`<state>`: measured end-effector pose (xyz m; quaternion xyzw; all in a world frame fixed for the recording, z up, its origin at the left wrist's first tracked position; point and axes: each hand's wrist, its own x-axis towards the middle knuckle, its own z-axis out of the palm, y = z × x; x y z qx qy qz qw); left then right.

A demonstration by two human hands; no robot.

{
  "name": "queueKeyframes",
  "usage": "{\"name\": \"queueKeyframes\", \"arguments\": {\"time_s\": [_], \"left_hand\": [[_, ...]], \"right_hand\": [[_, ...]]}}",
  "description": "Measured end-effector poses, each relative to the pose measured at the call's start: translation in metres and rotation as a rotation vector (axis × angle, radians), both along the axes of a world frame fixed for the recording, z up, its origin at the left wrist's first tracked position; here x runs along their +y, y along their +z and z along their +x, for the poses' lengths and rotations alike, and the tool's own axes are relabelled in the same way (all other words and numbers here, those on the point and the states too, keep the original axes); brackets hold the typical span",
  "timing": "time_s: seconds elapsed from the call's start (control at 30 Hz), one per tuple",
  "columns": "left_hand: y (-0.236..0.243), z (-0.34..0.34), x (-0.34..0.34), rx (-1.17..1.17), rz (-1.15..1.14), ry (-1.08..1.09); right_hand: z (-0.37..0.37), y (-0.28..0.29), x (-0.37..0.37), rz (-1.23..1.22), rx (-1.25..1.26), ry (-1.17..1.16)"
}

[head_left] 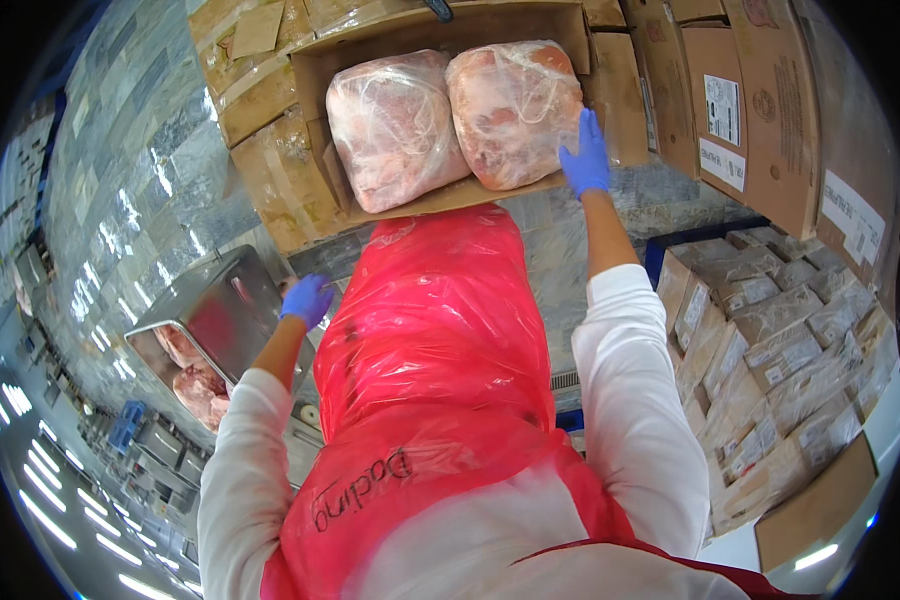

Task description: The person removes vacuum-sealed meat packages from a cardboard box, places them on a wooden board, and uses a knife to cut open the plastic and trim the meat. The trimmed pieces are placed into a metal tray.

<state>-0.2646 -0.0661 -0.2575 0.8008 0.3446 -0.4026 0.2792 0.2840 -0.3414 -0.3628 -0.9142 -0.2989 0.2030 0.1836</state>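
Observation:
Two large blocks of pinkish meat in clear plastic wrap, the left block (395, 130) and the right block (515, 115), lie side by side in an opened cardboard box (420, 208). My right hand (586, 160), in a blue glove, rests with its fingers stretched out against the right block's outer side, near the box's edge. Down to the left, my left hand (308, 300), gloved in blue too, hangs loosely with its fingers a little apart. It holds nothing and is nearest to a metal meat cart (220, 310), with raw meat (198, 385) inside.
Brown cartons (740, 90) stand stacked at the right. Below them, a pallet of plastic-wrapped boxes (770, 330) sits close to my right arm. A dark tool (439, 9) shows at the box's far edge. Grey tiled floor (135, 170) stretches off to the left.

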Motion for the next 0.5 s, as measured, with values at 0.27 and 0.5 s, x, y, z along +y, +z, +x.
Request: {"name": "queueKeyframes", "arguments": {"time_s": [0.27, 0.5], "left_hand": [[0.060, -0.028, -0.051, 0.232, -0.129, 0.217], [0.031, 0.049, -0.083, -0.145, -0.151, 0.506]], "right_hand": [[-0.012, -0.025, -0.010, -0.110, 0.077, -0.006], [0.017, -0.033, -0.033, -0.098, 0.206, 0.001]]}}
